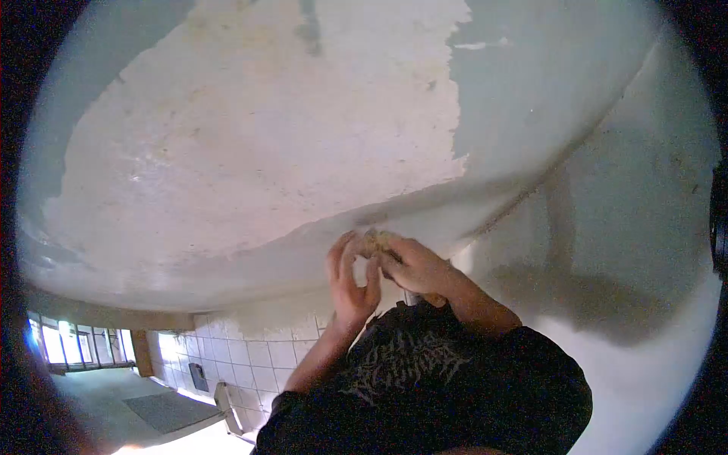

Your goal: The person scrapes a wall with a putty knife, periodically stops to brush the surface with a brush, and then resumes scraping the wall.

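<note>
My left hand (353, 292) and my right hand (418, 265) meet in front of my chest. Between their fingertips is a small, pale yellowish thing (371, 242), lumpy or crumpled, whose kind I cannot make out. The right fingers are bent over it and partly hide it, and a dark edge shows under them. The left thumb and fingers curve round from the other side and appear to touch it. Beyond the hands spreads a large grey-green painted surface (523, 98) with a bare, whitish patch (258, 129) that has ragged edges.
A seam (565, 155) separates the patched surface from a shaded wall (637, 250) at right. White tiles (246, 353) line the lower left, near a barred window (80, 343). A grey rectangle (171, 409) lies below them. My dark shirt (432, 387) fills the bottom.
</note>
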`<act>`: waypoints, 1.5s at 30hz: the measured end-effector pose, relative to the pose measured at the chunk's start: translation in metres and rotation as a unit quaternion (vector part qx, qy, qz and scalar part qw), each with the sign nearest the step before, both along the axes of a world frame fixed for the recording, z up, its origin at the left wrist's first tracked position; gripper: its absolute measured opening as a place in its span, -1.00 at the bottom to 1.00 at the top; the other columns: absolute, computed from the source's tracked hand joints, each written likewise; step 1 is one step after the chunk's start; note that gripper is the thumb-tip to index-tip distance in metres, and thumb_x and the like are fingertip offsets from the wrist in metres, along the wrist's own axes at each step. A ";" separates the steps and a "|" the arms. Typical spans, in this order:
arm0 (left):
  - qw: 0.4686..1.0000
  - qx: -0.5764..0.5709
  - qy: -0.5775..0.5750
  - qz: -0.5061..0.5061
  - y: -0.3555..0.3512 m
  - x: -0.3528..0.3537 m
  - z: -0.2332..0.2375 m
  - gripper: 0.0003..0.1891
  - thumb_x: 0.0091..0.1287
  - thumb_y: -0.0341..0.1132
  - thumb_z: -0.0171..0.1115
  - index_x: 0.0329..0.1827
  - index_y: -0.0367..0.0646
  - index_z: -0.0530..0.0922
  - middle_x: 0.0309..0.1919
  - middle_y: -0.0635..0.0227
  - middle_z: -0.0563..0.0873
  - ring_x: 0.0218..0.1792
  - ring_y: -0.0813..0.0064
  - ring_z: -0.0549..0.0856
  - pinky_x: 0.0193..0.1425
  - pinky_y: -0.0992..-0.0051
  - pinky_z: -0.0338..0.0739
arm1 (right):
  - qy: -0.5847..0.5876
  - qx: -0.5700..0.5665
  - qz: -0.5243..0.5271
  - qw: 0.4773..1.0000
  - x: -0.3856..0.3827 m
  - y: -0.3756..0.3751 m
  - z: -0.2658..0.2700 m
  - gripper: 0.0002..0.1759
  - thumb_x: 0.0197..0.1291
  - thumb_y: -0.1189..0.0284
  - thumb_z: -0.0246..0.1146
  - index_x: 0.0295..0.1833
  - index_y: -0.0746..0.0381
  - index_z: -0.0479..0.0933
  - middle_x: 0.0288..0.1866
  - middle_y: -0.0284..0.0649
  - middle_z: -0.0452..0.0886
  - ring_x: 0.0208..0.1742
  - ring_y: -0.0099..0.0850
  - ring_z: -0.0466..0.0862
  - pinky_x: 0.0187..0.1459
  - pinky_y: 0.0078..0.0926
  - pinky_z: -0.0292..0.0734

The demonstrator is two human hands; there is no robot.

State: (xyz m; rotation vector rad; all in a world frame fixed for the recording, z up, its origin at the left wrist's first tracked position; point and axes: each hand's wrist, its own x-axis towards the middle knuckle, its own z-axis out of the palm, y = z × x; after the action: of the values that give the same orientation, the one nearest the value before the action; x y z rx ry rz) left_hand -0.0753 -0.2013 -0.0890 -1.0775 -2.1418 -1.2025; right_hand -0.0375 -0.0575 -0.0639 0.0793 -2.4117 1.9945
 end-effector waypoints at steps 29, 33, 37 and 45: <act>0.818 -0.023 -0.574 -0.041 -0.103 -0.036 -0.095 -0.66 0.27 -0.16 0.16 -0.06 -0.24 0.61 -0.28 0.36 0.67 -0.31 0.52 0.56 -0.23 0.53 0.42 | -0.221 0.023 0.024 0.975 0.073 -0.041 -0.086 -0.60 0.23 0.19 0.13 -0.01 0.29 0.37 -0.42 -0.25 0.54 -0.51 -0.46 0.53 -0.47 -0.43 0.47; 0.875 -0.112 -0.470 0.037 -0.133 -0.042 -0.110 -0.60 0.32 -0.08 0.08 -0.06 -0.27 0.60 -0.21 0.24 0.70 -0.29 0.44 0.62 -0.14 0.46 0.48 | -0.016 0.198 0.058 0.978 0.052 -0.020 -0.109 -0.60 0.15 0.22 0.18 -0.03 0.29 0.43 -0.36 -0.17 0.60 -0.39 -0.27 0.62 -0.34 -0.28 0.52; 0.876 -0.126 -0.456 0.095 -0.132 -0.028 -0.067 -0.60 0.35 -0.07 0.05 -0.04 -0.26 0.59 -0.12 0.16 0.68 -0.24 0.36 0.65 -0.07 0.40 0.49 | -0.077 0.417 -0.077 0.902 0.016 -0.019 -0.118 -0.71 0.07 0.29 0.22 -0.14 0.22 0.51 -0.30 -0.09 0.62 -0.25 -0.13 0.64 -0.23 -0.16 0.53; 0.886 -0.090 -0.446 0.090 -0.115 -0.007 -0.058 -0.70 0.32 -0.19 0.13 -0.02 -0.21 0.57 -0.08 0.19 0.64 -0.20 0.39 0.64 -0.15 0.42 0.52 | -0.016 0.281 -0.001 0.960 0.005 -0.019 -0.109 -0.73 0.10 0.25 0.24 -0.18 0.20 0.55 -0.31 -0.09 0.64 -0.31 -0.13 0.65 -0.24 -0.22 0.54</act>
State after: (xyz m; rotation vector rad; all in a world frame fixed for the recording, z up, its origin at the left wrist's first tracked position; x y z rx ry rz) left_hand -0.0827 -0.3164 -0.1470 -0.3528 -2.9917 -1.6288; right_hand -0.0321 -0.0767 -0.1729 0.0457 -2.9094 1.2538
